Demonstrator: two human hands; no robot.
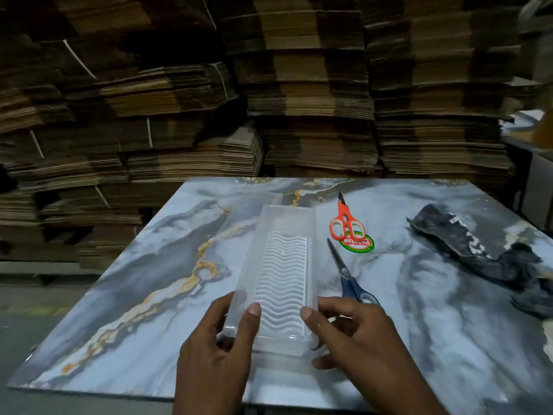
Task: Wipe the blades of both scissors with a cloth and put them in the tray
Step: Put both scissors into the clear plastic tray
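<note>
One clear plastic tray (285, 235), two pairs of scissors and one dark cloth (481, 250) are seen on the marble-patterned table (134, 265). The tray is long and narrow, with a white wavy-ribbed insert on its floor, and nothing is seen inside it. It is held at its near end by both hands. The left hand (215, 348) is wrapped round the tray's near left corner, the thumb laid over the rim and onto the insert, the other fingers curled along the outer wall. The right hand (350, 330) is closed on the near right corner, the thumb hooked over the rim and the fingers bent down the outside. The two hands are kept apart by the width of the tray.

The orange-handled scissors (347, 223) are laid closed just right of the tray's far half, tips pointed away, with the loops resting on a round green and red sticker (357, 242). The blue-handled scissors (348, 274) are laid closed nearer, just beside the tray's right wall, with the handle partly hidden behind the right hand. The cloth is crumpled at the table's right edge, well apart from the tray. Stacks of flattened cardboard (269, 100) are piled behind the table
</note>
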